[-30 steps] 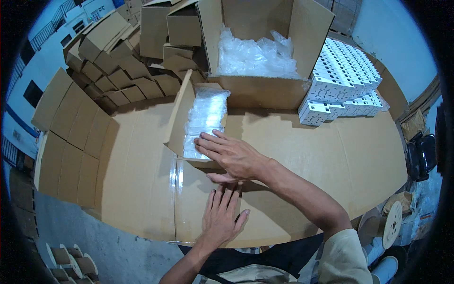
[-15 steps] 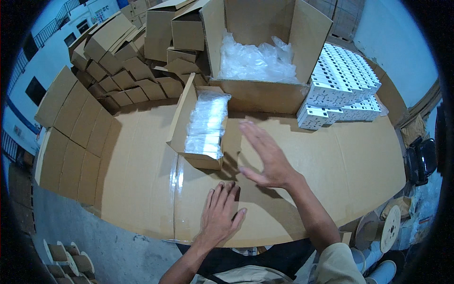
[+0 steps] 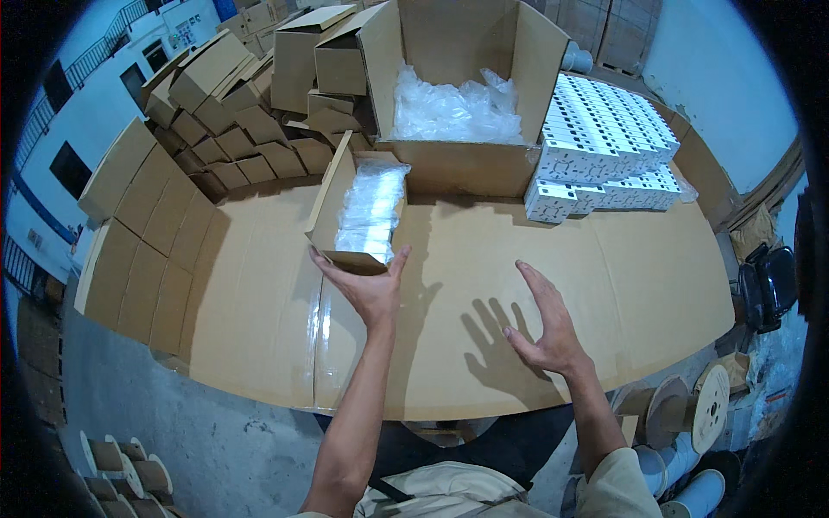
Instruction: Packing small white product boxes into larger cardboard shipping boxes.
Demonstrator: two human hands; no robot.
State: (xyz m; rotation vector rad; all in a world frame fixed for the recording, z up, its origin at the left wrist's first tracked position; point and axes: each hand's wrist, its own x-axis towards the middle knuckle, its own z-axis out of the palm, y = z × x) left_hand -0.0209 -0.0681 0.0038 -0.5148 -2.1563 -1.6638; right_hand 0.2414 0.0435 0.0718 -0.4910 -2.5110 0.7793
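The cardboard-covered surface [image 3: 259, 259] carried everything; at its back stood a large open carton [image 3: 471, 168] holding crumpled clear plastic bags [image 3: 458, 112], with a stack of white patterned boxes [image 3: 604, 129] to its right. In front of the large carton, left of centre, lay the narrow open carton [image 3: 335, 203], filled with a row of plastic-wrapped packs [image 3: 373, 203]. The left hand [image 3: 370, 289], flat on the surface half a second earlier, had come to its near end, thumb and fingers parted to either side; whether they pinched could not be told. The right hand [image 3: 548, 332] had drawn farther off, spread and holding nothing, which suggested attention had passed from packs to carton.
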